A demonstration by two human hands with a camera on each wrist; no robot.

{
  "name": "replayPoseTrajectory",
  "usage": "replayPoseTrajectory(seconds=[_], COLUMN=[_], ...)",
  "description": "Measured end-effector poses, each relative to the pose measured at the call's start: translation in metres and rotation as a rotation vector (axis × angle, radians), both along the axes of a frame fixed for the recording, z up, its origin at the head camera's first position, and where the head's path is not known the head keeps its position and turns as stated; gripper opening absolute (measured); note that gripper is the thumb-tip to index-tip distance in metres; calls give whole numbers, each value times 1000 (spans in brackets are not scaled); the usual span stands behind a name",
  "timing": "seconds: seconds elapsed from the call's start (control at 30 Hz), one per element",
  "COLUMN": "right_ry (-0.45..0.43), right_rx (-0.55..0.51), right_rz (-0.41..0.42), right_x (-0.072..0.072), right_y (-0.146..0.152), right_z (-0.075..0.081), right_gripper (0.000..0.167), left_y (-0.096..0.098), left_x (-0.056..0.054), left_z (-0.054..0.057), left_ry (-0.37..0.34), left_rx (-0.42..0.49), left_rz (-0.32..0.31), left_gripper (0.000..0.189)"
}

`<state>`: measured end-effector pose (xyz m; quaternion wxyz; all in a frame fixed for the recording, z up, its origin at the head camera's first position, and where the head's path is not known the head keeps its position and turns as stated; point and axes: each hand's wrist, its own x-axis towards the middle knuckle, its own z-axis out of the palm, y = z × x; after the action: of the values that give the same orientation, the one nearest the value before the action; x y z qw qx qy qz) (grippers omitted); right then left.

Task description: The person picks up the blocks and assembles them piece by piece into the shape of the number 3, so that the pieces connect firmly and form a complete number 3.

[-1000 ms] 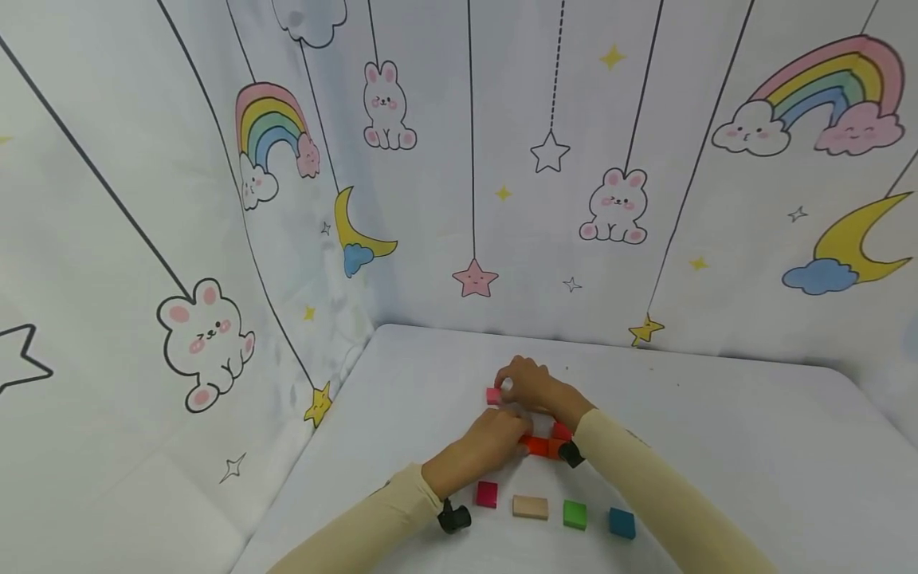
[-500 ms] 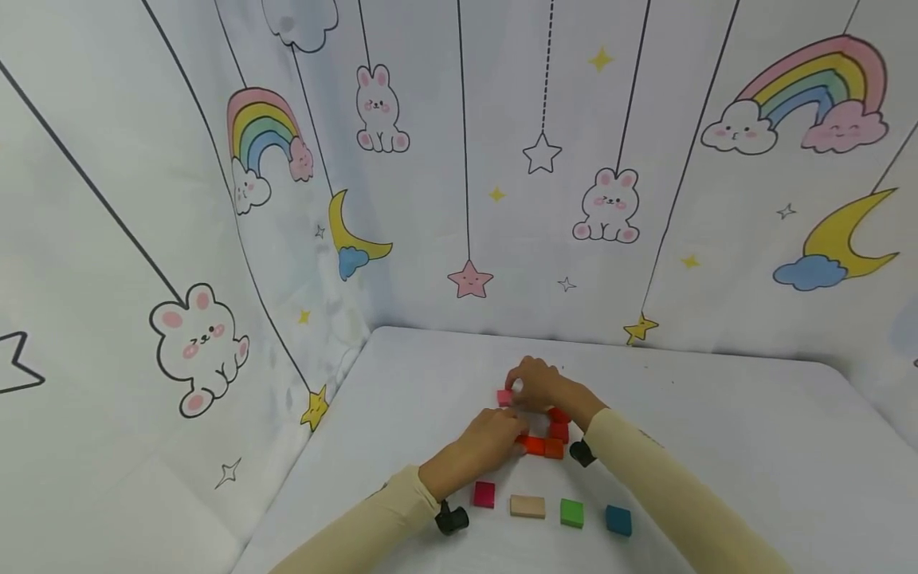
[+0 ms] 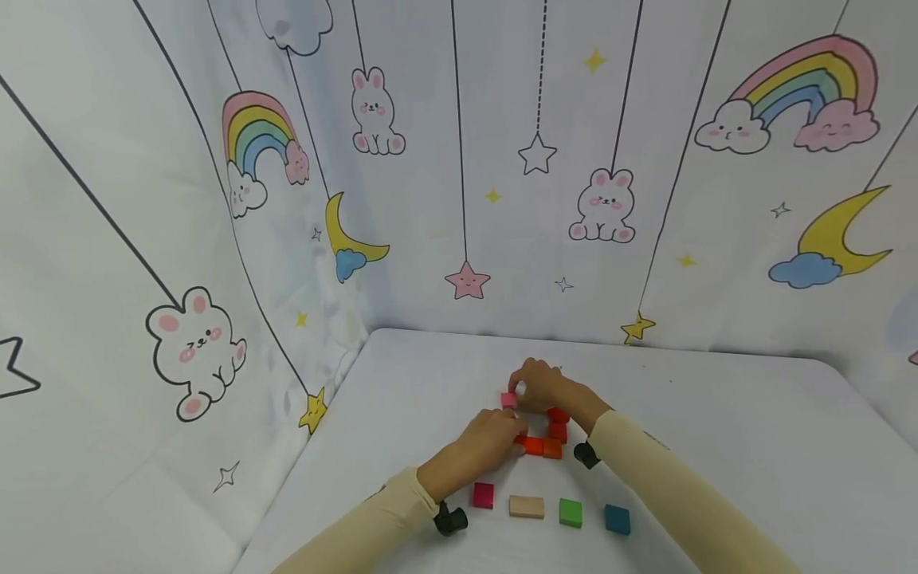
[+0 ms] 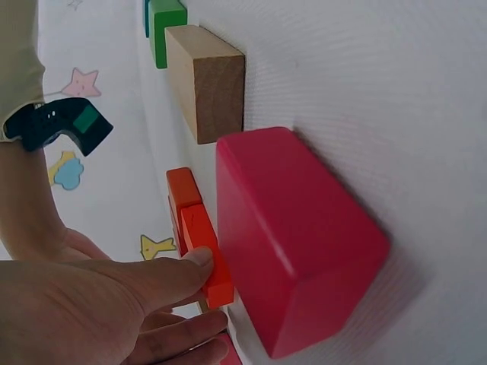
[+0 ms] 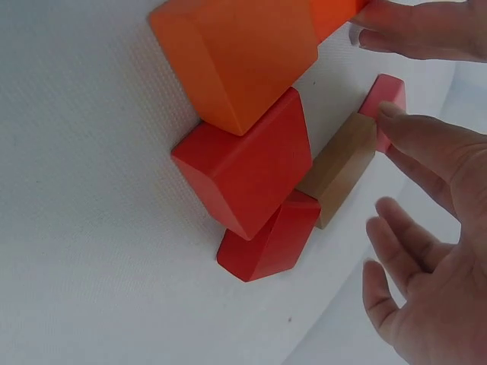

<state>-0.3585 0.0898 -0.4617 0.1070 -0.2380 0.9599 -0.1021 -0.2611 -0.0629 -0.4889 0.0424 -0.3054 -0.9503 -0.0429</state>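
Observation:
My left hand (image 3: 482, 441) pinches the left end of a bright orange-red block (image 4: 207, 255), its thumb lying on the near face. That block's other end meets an orange block (image 5: 243, 57). Farther back, my right hand (image 3: 541, 388) holds a small pink block (image 5: 385, 103) between thumb and index finger, the remaining fingers loosely spread. The pink block touches the end of a brown wooden block (image 5: 342, 171), which the right hand hides in the head view. Two red blocks, one (image 5: 255, 167) against the orange block and another (image 5: 274, 239) behind it, continue the line to the wooden one.
Closer to the person, a crimson block (image 3: 484, 495), a pale wooden block (image 3: 527, 507), a green block (image 3: 570, 513) and a blue block (image 3: 617, 519) lie spaced in a row on the white table (image 3: 717, 446). A printed curtain (image 3: 430, 199) stands behind.
My right hand has slid the pink block a little to the right, and the red blocks show more from under that arm. My left hand stays almost where it was.

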Motion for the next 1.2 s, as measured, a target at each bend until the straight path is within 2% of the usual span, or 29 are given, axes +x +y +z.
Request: replayPoseTrajectory(seconds=[0.4,0.83,1.2], right_ry=[25,69,74], right_rx=[-2,-4,-11], right_rz=[16,29,23], right_x=[3,0,5], right_y=[1,3,3], right_z=[0,-8,-6], right_gripper=[22,20,20], left_y=[0,-1,-1], left_x=[3,2,2], left_z=[5,2,2], left_ry=[-11,-9,-7], left_rx=[-4,2,5], left_rz=[1,0,-3], left_gripper=[24,24,25])
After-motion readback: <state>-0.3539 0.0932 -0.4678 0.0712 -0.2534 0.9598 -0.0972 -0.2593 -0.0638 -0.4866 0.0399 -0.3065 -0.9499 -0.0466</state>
